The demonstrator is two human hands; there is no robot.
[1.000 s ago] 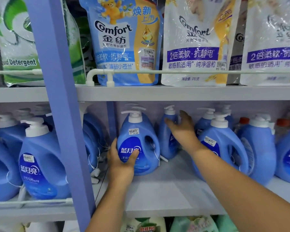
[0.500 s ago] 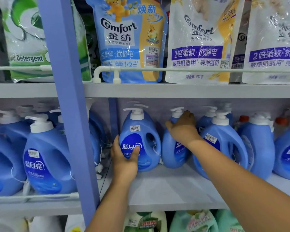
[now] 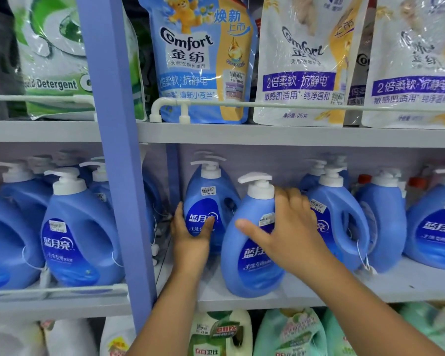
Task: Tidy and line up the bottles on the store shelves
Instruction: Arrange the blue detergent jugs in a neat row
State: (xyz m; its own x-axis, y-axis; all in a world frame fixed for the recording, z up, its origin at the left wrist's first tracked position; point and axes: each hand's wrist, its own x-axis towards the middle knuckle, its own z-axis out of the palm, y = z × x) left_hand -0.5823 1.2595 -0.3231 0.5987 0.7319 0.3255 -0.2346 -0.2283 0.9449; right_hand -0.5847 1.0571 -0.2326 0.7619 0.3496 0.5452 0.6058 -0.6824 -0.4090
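- Two bare hands: the left hand (image 3: pixel 190 235) and the right hand (image 3: pixel 290 227), each on a blue bottle.
- About ten blue pump bottles (image 3: pixel 252 242) show clearly on the middle shelf (image 3: pixel 409 286); more stand behind, too hidden to count.
- Four refill pouches (image 3: pixel 201 62) fully visible on the upper shelf: one green, one blue, two white.
- Three shelf levels.
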